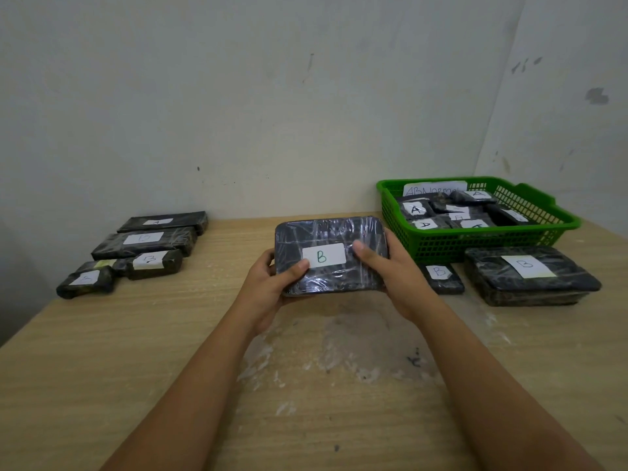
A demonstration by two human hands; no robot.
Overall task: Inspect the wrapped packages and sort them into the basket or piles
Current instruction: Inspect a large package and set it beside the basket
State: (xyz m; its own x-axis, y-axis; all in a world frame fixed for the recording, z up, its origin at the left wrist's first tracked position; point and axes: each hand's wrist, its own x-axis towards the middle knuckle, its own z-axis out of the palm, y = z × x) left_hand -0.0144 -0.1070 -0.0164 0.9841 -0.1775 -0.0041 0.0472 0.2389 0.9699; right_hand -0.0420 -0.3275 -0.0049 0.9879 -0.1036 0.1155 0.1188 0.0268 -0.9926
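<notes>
Both my hands hold a black, plastic-wrapped package [331,236] above the middle of the table, its white label marked "B" facing me. My left hand [268,287] grips its lower left edge, thumb on top next to the label. My right hand [394,270] grips the right edge, thumb on the label's right end. A green basket [475,243] at the back right holds several wrapped packages, some labelled "A", and a paper sign. In front of it lie a small "B" package [441,278] and a large "B" package [530,277].
At the back left lie several wrapped packages: a long "A" one [163,222], a long "B" one [144,243], and smaller ones [149,263] near the left edge. The wooden table [323,385] meets the wall at the back and right.
</notes>
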